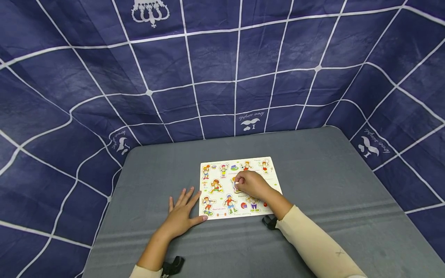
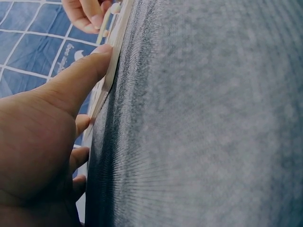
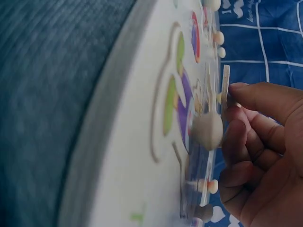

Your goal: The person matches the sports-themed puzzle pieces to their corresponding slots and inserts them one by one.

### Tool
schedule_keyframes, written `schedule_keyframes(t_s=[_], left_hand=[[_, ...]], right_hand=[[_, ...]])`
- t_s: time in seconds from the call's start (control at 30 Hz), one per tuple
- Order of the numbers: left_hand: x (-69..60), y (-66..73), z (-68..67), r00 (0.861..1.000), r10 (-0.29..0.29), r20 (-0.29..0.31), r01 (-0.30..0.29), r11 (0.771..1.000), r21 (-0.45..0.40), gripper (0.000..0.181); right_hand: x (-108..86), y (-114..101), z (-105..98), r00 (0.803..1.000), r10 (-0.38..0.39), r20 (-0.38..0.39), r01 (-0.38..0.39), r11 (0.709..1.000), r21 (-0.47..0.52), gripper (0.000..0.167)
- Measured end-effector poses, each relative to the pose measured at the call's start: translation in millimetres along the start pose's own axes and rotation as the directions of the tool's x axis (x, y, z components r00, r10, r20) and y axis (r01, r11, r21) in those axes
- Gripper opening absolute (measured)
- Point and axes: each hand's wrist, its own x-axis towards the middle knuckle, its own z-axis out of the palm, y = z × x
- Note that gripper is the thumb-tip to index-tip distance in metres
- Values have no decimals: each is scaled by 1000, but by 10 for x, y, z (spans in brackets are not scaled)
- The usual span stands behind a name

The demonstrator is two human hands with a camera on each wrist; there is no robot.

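A white wooden peg puzzle board (image 1: 222,196) with several cartoon sports figures lies on the table. My right hand (image 1: 253,183) is over the middle of the board. Its thumb and fingers pinch a thin wooden puzzle piece (image 3: 226,80), seen edge-on in the right wrist view and tilted up off the board. The hand mostly hides the piece's picture in the head view. My left hand (image 1: 182,214) rests at the board's left edge with fingers spread. In the left wrist view its thumb (image 2: 90,66) touches the edge near the front corner.
Round wooden knobs (image 3: 208,131) stick up from other pieces in the board. Grey cloth covers the table (image 1: 313,173). A blue curtain with white lines (image 1: 215,96) hangs behind and at both sides. Black straps (image 1: 172,266) are on the wrists.
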Motion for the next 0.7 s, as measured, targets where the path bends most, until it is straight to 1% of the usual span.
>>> schedule_keyframes(t_s=[0.23,0.53,0.7], left_hand=[[0,7,0,1000,3,-5,-3,1000,-4,96],[-3,15,-1,1000,2,-4,-2,1000,-2,96],[-3,10,2,1000,-2,-5,1,1000,-2,96]], right_hand=[[19,-2,52,1000,-10,3,10,1000,-4,10],[34,-3,87,1000,16,7,-15,999,-38,10],[27,-4,98,1000,25,7,-24,999,-32,10]])
